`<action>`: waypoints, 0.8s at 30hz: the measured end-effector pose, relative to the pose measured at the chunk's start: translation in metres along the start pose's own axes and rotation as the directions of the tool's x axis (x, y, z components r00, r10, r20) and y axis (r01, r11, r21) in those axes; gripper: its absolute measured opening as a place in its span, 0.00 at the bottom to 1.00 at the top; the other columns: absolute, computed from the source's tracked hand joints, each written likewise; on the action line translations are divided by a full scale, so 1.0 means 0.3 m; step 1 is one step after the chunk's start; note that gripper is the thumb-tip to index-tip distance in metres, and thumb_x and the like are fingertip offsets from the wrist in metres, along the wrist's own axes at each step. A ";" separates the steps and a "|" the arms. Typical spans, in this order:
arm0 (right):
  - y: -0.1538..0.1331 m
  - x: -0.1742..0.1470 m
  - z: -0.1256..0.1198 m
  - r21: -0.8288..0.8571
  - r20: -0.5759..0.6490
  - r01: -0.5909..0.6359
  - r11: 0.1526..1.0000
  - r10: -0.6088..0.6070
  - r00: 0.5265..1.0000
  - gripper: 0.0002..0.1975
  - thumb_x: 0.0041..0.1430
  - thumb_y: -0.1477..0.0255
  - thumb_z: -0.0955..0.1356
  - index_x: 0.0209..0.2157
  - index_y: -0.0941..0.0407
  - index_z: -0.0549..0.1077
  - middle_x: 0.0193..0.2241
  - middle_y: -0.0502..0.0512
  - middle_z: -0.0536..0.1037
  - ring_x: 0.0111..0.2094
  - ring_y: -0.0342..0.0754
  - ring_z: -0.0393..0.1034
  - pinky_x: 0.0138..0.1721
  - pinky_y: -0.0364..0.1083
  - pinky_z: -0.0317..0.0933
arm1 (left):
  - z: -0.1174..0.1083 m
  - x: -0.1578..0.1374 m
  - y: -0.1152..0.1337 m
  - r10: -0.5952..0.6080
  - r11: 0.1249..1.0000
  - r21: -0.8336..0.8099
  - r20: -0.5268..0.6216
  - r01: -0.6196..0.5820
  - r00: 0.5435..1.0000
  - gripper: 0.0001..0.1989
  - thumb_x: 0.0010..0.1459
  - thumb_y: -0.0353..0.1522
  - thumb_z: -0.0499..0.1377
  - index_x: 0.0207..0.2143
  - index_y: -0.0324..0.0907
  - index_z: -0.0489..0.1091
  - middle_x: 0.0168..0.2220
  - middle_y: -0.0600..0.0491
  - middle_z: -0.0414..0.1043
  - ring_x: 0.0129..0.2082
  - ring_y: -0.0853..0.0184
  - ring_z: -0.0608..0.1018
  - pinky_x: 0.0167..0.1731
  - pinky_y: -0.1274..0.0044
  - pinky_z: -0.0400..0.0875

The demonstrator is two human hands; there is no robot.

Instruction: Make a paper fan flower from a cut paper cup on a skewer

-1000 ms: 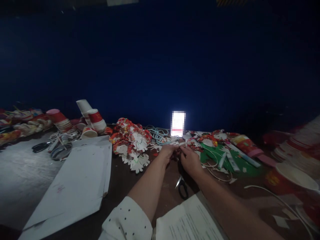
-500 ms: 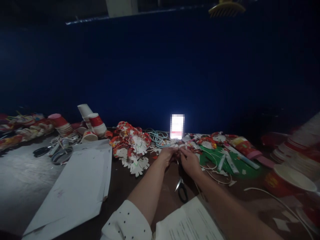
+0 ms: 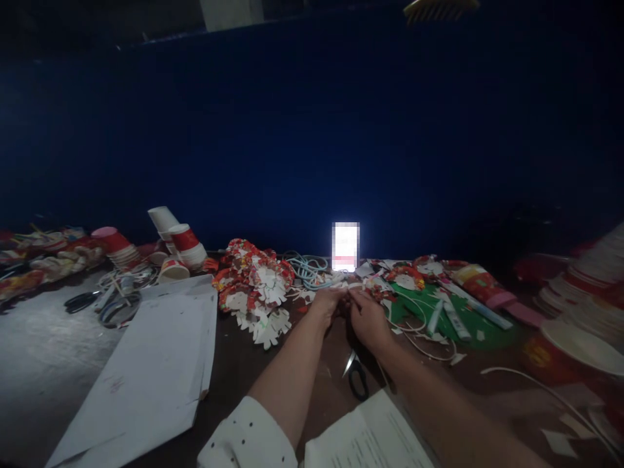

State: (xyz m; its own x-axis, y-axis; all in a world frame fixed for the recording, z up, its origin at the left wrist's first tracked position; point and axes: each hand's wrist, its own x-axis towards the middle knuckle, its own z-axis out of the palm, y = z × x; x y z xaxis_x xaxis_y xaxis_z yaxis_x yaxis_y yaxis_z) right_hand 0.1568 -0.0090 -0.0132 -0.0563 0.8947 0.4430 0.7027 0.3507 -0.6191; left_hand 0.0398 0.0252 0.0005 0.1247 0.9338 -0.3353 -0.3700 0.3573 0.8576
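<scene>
My left hand point(image 3: 327, 307) and my right hand point(image 3: 366, 317) meet at the middle of the table, fingers closed and pinching close together. What lies between the fingertips is too small and dark to make out. Just beyond them a bright, blurred-out screen point(image 3: 345, 247) stands upright. Below my hands a pair of scissors point(image 3: 357, 377) with black handles lies on the brown tabletop point(image 3: 322, 396). Left of my hands is a heap of red and white cut paper flowers point(image 3: 260, 286). Pale blue cord point(image 3: 307, 268) lies coiled behind my left hand.
White sheets point(image 3: 141, 364) lie at left, with paper cups point(image 3: 185, 244) behind them. At right are a green sheet point(image 3: 409, 305) with glue tubes point(image 3: 455, 320), white cord point(image 3: 517, 372) and a large red paper cup point(image 3: 560, 351). A printed page point(image 3: 370, 435) lies nearest me.
The view has shifted slightly. Both hands stay together in nearly the same place, with a small change in the fingers; a white bit seen above the fingertips earlier is less visible.
</scene>
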 end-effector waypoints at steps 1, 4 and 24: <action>0.001 0.000 0.002 -0.004 -0.004 -0.006 1.000 0.006 1.000 0.21 0.62 0.77 0.60 0.49 0.60 0.79 0.48 0.65 0.81 0.49 0.54 0.76 0.55 0.50 0.66 | 0.004 0.000 0.000 -0.001 1.000 0.006 -0.018 0.001 1.000 0.13 0.47 0.31 0.70 0.21 0.38 0.68 0.16 0.57 0.65 0.17 0.75 0.67 0.21 0.82 0.61; 0.005 0.000 0.010 -0.001 -0.025 -0.030 1.000 0.030 0.999 0.20 0.62 0.75 0.60 0.49 0.58 0.79 0.47 0.65 0.81 0.50 0.55 0.76 0.55 0.51 0.66 | 0.015 -0.004 0.004 -0.002 1.000 0.004 -0.060 0.002 0.998 0.11 0.49 0.30 0.68 0.20 0.39 0.69 0.16 0.57 0.66 0.17 0.75 0.67 0.20 0.82 0.62; -0.033 0.006 -0.024 0.303 0.102 -0.355 0.884 0.340 0.935 0.25 0.56 0.60 0.63 0.46 0.59 0.81 0.20 0.52 0.78 0.23 0.50 0.71 0.28 0.45 0.65 | 0.010 -0.004 -0.001 0.024 1.000 -0.014 -0.067 -0.025 0.997 0.16 0.44 0.34 0.72 0.21 0.38 0.68 0.17 0.58 0.65 0.16 0.77 0.66 0.19 0.82 0.61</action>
State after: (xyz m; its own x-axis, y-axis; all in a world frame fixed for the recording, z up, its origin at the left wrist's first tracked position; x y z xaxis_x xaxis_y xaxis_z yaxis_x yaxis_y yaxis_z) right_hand 0.1548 -0.0128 -0.0014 0.1140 0.9840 0.1369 0.4260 0.0761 -0.9015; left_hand 0.0425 0.0242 0.0019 0.0543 0.9388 -0.3401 -0.3855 0.3339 0.8602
